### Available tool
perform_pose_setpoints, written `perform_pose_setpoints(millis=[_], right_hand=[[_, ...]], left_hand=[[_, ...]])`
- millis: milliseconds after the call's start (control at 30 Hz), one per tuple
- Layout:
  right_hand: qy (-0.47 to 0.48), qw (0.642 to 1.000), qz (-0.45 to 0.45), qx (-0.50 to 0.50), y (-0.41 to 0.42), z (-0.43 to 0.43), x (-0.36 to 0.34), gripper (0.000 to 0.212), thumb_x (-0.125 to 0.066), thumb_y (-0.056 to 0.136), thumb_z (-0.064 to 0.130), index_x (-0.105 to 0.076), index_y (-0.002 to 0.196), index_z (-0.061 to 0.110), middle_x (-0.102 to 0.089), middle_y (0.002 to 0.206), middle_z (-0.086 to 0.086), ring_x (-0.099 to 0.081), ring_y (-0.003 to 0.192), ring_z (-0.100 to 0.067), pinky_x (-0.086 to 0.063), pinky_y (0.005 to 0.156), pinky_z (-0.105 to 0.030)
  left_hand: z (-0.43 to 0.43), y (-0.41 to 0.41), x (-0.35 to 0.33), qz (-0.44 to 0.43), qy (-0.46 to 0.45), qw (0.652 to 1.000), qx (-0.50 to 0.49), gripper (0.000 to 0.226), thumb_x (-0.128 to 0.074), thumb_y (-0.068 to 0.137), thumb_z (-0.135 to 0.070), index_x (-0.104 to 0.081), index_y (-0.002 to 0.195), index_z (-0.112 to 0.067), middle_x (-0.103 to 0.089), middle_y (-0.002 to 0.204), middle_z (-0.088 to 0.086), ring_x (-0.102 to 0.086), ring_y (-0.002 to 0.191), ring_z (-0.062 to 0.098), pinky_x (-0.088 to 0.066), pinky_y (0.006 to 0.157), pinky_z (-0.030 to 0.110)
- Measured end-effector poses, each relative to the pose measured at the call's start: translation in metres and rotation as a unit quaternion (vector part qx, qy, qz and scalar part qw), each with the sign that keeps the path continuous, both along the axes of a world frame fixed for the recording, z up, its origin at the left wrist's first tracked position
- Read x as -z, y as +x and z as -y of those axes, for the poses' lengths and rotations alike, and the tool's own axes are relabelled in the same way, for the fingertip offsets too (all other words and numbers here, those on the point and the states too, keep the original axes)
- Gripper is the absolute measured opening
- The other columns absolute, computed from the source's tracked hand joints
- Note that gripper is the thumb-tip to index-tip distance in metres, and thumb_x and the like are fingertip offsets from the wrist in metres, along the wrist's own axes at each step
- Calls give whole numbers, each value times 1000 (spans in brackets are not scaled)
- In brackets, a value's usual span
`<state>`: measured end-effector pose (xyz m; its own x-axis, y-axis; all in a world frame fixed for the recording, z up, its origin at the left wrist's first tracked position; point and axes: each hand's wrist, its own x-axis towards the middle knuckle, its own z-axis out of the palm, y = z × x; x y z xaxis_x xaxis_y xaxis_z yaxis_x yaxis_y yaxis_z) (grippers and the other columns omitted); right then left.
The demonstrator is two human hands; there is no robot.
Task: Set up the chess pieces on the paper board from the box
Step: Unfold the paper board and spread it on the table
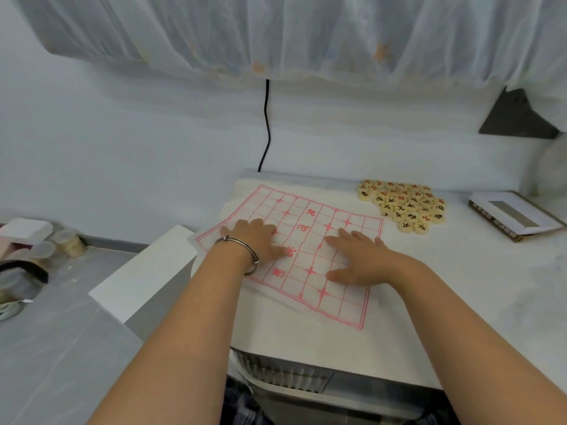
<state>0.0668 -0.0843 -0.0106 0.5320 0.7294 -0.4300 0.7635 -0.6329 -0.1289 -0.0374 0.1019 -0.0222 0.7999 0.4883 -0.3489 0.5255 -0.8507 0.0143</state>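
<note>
- Board (343, 302) lies unfolded on the desk (460, 286), turned at a slant; no piece stands on it yet.
- Left hand (254, 240) and right hand (362, 259) press flat on the board, fingers straight, holding nothing; they look to be smoothing it.
- Pieces (402, 205) sit in a heap on the desk just beyond the board's far right corner.
- Box (515, 214) lies further right and looks emptied.
- All the placing is left to do, as I judge it.
- A cable (267, 124) hangs on the wall behind; jars (67, 240) stand far left, well apart.
</note>
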Motion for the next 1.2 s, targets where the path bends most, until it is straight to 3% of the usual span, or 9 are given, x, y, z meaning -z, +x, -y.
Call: perform_pose_setpoints(millis=[100, 167, 300, 367, 433, 500, 667, 833, 1200], right_hand=[[-14, 998, 61, 26, -8, -1, 2, 87, -45, 83, 67, -9, 150, 25, -5, 159, -2, -8, 145, -27, -17, 114, -49], [-5, 993, 108, 49, -14, -6, 2, 80, -38, 83, 71, -28, 144, 21, -27, 151, -5, -24, 138, -28, -32, 104, -45], [121, 977, 131, 120, -14, -14, -5, 56, -27, 95, 57, -55, 118, 15, -60, 115, -6, -55, 106, -27, -43, 79, -36], [159, 973, 140, 96, -7, -13, -1, 48, -30, 98, 47, -51, 128, 15, -54, 127, -9, -48, 118, -27, -43, 90, -38], [118, 985, 121, 40, -1, -9, 11, 54, -33, 98, 46, -31, 145, 20, -27, 152, -10, -23, 140, -30, -27, 111, -43], [72, 994, 81, 17, 2, -6, 23, 63, -31, 96, 51, -12, 150, 24, -4, 159, -6, -3, 146, -28, -10, 118, -48], [63, 995, 75, -5, 7, -7, 22, 70, -39, 92, 56, -12, 149, 27, -5, 159, -4, -4, 146, -27, -4, 117, -51], [58, 997, 58, 6, 8, -10, 31, 73, -35, 92, 58, -2, 150, 29, 8, 159, -1, 9, 147, -25, 3, 116, -51], [96, 989, 109, 30, 14, -7, 44, 64, -16, 95, 56, 2, 151, 30, 12, 159, -1, 16, 146, -22, 10, 116, -48]], left_hand=[[12, 4, -2, 62, 71, 995, -37, 60, -30, 90, -62, -32, 140, -28, -29, 149, 2, -23, 139, 30, -20, 109, 57], [20, 10, -5, 87, 97, 990, -44, 57, -31, 93, -57, -33, 140, -25, -32, 147, 4, -26, 137, 29, -25, 107, 51], [26, 14, -1, 79, 37, 992, -89, 56, -27, 94, -55, -35, 139, -23, -37, 143, 6, -31, 132, 30, -31, 103, 49], [22, 14, 6, 76, 21, 992, -97, 56, -27, 93, -56, -36, 138, -24, -36, 143, 7, -32, 132, 31, -30, 104, 52], [17, 15, 9, 90, 22, 991, -98, 55, -27, 93, -56, -37, 137, -24, -38, 142, 6, -33, 132, 30, -30, 105, 55], [11, 15, 8, 106, 43, 987, -116, 53, -28, 94, -55, -38, 136, -24, -41, 139, 5, -35, 130, 30, -28, 106, 57], [5, 16, 18, 156, 64, 981, -94, 50, -31, 95, -49, -38, 136, -22, -34, 147, 2, -20, 140, 26, -18, 111, 58], [-1, 16, 32, 103, 9, 990, -94, 64, -20, 94, -59, -6, 149, -31, 5, 159, -5, 8, 147, 27, -5, 112, 61], [-1, 15, 35, 96, 16, 986, -135, 65, -14, 93, -61, 4, 149, -33, 13, 159, -3, 14, 146, 28, 1, 112, 60]])
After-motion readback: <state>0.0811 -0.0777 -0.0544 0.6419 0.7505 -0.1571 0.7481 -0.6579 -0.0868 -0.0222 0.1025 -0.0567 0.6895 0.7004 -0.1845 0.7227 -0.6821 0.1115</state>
